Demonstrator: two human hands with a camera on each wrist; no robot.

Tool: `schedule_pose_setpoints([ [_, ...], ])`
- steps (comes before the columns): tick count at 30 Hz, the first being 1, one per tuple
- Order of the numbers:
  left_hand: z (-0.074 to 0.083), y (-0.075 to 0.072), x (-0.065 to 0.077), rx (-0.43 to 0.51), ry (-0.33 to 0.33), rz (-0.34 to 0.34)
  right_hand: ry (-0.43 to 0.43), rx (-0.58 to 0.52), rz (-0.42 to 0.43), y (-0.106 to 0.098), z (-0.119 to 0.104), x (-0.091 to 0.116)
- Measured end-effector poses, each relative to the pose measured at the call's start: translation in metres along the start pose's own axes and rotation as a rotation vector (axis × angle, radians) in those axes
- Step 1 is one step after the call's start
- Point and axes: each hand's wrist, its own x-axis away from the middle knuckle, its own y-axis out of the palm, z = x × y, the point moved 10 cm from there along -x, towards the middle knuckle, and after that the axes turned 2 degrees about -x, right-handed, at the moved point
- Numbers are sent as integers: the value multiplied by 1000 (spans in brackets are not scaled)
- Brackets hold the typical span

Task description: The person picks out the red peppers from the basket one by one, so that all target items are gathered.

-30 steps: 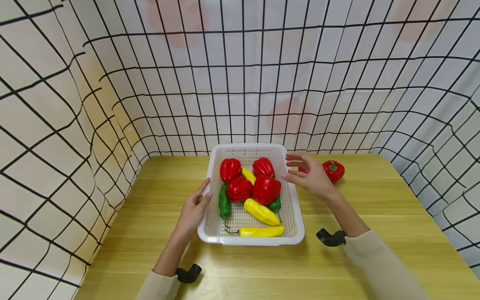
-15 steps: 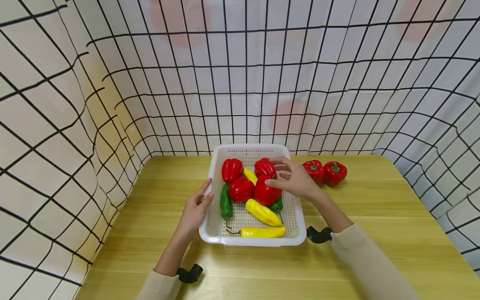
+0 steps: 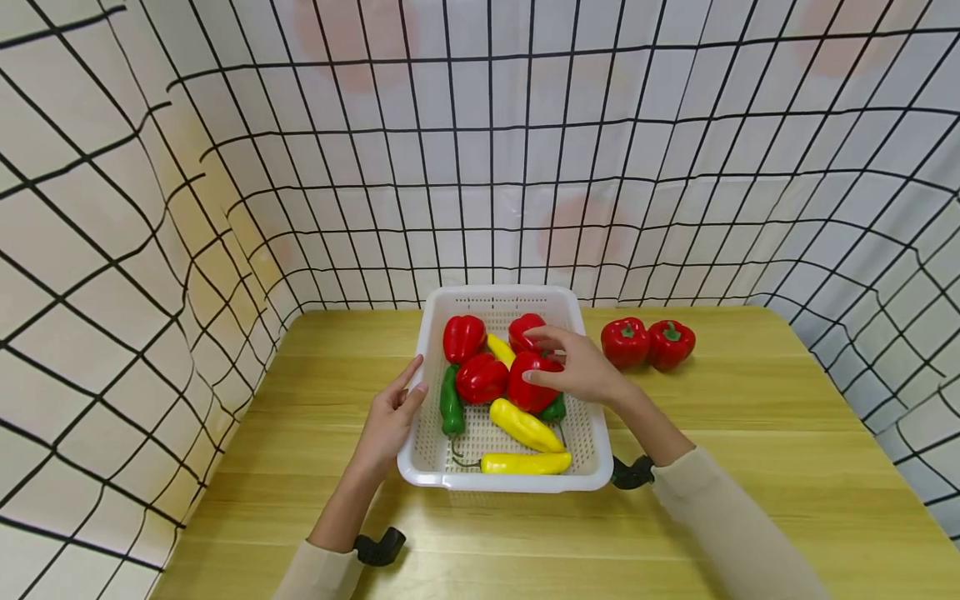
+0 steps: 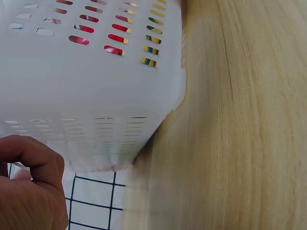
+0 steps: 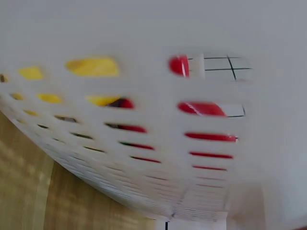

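A white perforated basket (image 3: 510,482) stands on the wooden table, holding red bell peppers, yellow long peppers and green ones. At its left rim, my left hand (image 3: 386,421) grips the edge with thumb and fingers; the left wrist view shows those fingers (image 4: 36,165) curled beside the basket's wall (image 4: 72,91). Over the right side of the basket, my right hand (image 3: 581,367) has its thumb and fingers curled around the front-right red bell pepper (image 3: 529,393). Behind that one lies another red bell pepper (image 3: 522,327), partly covered by the fingers. Basket slots fill the right wrist view, hiding the right hand.
Two red bell peppers (image 3: 626,343) sit side by side on the table, right of the basket. A yellow pepper (image 3: 525,463) lies along the basket's front, near a green pepper (image 3: 452,404). Black-gridded white sheeting (image 3: 480,200) encloses the table's back and sides.
My right hand has moved left from outside the basket's right rim to the front-right red bell pepper, and its fingers have closed around it. My left hand stays on the rim.
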Motion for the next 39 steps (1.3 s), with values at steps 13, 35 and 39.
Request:
schedule_pose_setpoints([
  [13,-2,-1,-1,-3,-3,9,-27,-55,-57,12,-6,2],
  [35,-2,0,-2,8,-3,13,-63,128,-237,30,-11,4],
  [39,-2,0,-2,9,-7,12,-69,152,-249,31,-11,6],
])
